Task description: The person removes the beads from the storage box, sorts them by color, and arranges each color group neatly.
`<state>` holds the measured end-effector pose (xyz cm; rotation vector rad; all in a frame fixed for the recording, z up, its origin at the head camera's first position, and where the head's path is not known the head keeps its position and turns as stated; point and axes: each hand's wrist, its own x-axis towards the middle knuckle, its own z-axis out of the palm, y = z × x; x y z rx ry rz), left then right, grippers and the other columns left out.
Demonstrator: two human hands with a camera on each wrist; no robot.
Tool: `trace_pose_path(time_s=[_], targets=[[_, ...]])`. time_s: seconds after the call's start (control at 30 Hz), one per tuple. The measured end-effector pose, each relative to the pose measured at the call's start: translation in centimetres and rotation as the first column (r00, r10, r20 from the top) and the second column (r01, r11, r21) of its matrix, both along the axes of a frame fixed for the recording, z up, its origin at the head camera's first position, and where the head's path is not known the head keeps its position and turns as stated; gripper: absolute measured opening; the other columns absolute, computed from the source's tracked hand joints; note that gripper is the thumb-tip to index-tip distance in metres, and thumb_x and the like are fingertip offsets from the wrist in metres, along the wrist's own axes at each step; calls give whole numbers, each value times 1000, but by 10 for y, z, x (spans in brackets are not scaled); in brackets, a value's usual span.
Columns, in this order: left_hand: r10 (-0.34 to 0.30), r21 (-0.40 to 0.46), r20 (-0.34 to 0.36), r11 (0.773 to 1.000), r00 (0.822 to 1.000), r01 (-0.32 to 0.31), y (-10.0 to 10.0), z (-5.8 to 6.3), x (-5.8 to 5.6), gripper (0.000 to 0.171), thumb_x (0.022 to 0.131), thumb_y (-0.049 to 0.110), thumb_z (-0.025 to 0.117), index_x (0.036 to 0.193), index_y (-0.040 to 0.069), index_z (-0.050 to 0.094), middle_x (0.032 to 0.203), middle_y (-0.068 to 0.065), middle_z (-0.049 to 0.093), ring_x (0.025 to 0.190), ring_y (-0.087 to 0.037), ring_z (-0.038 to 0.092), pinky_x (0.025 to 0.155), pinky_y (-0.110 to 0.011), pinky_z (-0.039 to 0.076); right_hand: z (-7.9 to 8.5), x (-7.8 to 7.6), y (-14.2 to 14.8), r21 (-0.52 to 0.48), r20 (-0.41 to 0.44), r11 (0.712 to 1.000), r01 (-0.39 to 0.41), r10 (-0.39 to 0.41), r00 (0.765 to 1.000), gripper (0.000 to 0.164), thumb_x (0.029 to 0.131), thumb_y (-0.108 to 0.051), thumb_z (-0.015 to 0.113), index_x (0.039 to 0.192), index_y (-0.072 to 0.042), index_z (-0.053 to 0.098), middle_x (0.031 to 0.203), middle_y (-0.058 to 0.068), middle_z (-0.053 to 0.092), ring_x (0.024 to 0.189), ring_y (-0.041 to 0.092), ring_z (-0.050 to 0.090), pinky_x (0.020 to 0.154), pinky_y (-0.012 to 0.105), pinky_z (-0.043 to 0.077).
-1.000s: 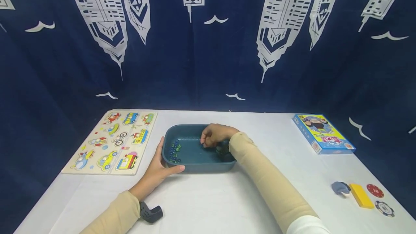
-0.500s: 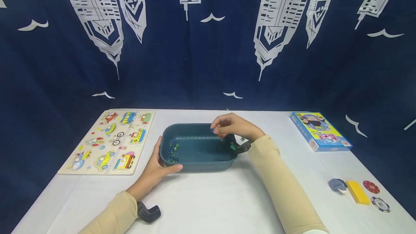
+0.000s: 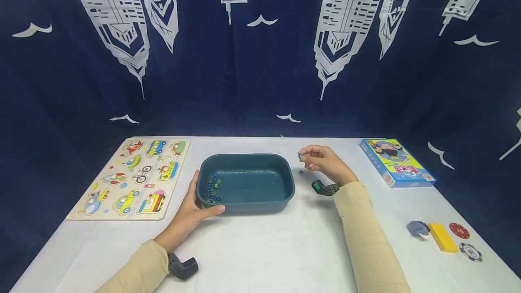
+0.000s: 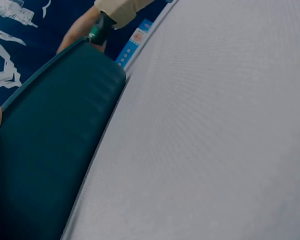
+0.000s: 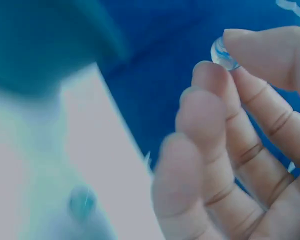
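A dark teal plastic bin [image 3: 260, 207] stands mid-table, with several small blue and green marbles [image 3: 212, 188] gathered at its left end. My left hand [image 3: 188, 214] grips the bin's near left corner, thumb along the front wall; in the left wrist view only the thumb's tip shows, beside the bin [image 4: 55, 135]. To the right of the bin, my right hand [image 3: 325, 164] is raised over the table and pinches a clear marble with blue swirls [image 5: 222, 54] between thumb and fingers. Below that hand another marble [image 3: 301, 172] lies on the white cloth, blurred in the right wrist view.
At the left lies a wooden peg puzzle board [image 3: 130, 180] with vehicle pictures. A blue-and-yellow game box [image 3: 396, 162] is at the back right. Nearer on the right are a grey-blue object [image 3: 418, 228], a yellow block [image 3: 442, 238], a red chip [image 3: 459, 230] and a dark-and-white chip [image 3: 470, 252].
My right hand has risen out of the bin with a marble and moved right, past the bin's right wall. The left hand keeps its hold on the bin.
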<state>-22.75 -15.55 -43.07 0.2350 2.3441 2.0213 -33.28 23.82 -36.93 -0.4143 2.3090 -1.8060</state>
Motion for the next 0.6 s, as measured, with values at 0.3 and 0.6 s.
trace_pose_path(time_s=[0.3,0.6], targets=[[-11,-5,17,1000,1000,11,0,1,1,126,78,19,84,160,21,-11,167,-2,-13,153,-23,-12,123,-47,-2,-41,-9,27,91,37,989,115,-118,992,31,94,-12,67,119,5,61,78,4,62,62,10,51,53,20,47],[-9,-16,22,1000,1000,9,-1,1,0,126,79,20,84,160,22,-12,167,-1,-13,152,-23,-13,123,-49,-3,-56,-10,30,180,-32,972,152,-149,988,31,91,-5,66,118,9,63,70,1,56,56,8,46,50,19,44]])
